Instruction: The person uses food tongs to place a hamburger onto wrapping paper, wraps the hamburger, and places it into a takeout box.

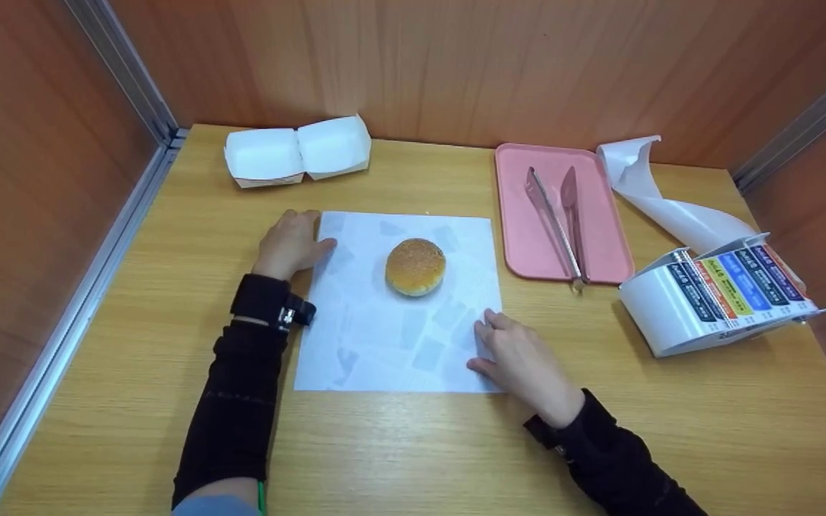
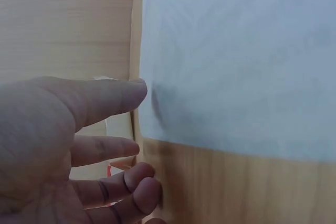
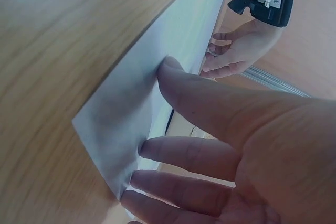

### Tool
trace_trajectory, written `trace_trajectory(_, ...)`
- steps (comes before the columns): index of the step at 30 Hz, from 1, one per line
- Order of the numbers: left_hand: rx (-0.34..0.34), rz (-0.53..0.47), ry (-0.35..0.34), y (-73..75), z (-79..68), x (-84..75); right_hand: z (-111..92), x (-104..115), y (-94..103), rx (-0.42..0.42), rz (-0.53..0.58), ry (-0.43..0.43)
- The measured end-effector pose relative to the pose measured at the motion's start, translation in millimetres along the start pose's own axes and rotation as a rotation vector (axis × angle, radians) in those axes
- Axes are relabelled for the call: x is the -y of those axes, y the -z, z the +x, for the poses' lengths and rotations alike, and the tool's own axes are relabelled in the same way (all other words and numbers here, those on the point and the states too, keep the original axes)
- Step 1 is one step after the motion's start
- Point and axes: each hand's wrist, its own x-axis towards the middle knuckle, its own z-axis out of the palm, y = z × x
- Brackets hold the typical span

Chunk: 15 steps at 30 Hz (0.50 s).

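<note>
A round bun [image 1: 415, 266] with a browned, seeded top sits on a square sheet of white wrapping paper [image 1: 363, 337] lying flat on the table. At the sheet's far left corner is my left hand [image 1: 288, 247], its thumb [image 2: 128, 95] at the paper's edge and its other fingers spread over the bare wood beside it. My right hand [image 1: 528, 362] rests at the near right part of the sheet, thumb and fingertips touching the paper [image 3: 118, 124] with the fingers loosely extended. Neither hand touches the bun.
An unfolded white burger box [image 1: 266, 154] stands at the back left. To the right lies a pink tray [image 1: 528, 258] with metal tongs [image 1: 555, 215] on it. Beyond it are a curled white sheet [image 1: 678, 211] and a tilted white carton [image 1: 660, 315] with coloured labels. Wooden panels enclose the table.
</note>
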Motion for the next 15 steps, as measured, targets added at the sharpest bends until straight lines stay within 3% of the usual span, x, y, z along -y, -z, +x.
trace_trajectory(5, -0.003, 0.018, 0.019, -3.3, 2.7, 1.4, 0.2, -0.1, -0.5, 0.005, -0.010, 0.007)
trace_trajectory(11, -0.064, -0.005, -0.024, -7.4, 1.7, 2.7, -1.3, -1.3, -1.6, -0.050, -0.031, 0.048)
trace_trajectory(15, -0.089, -0.033, -0.034, -9.1, 1.1, 1.5, -1.8, -1.5, -1.3, -0.044, -0.031, 0.045)
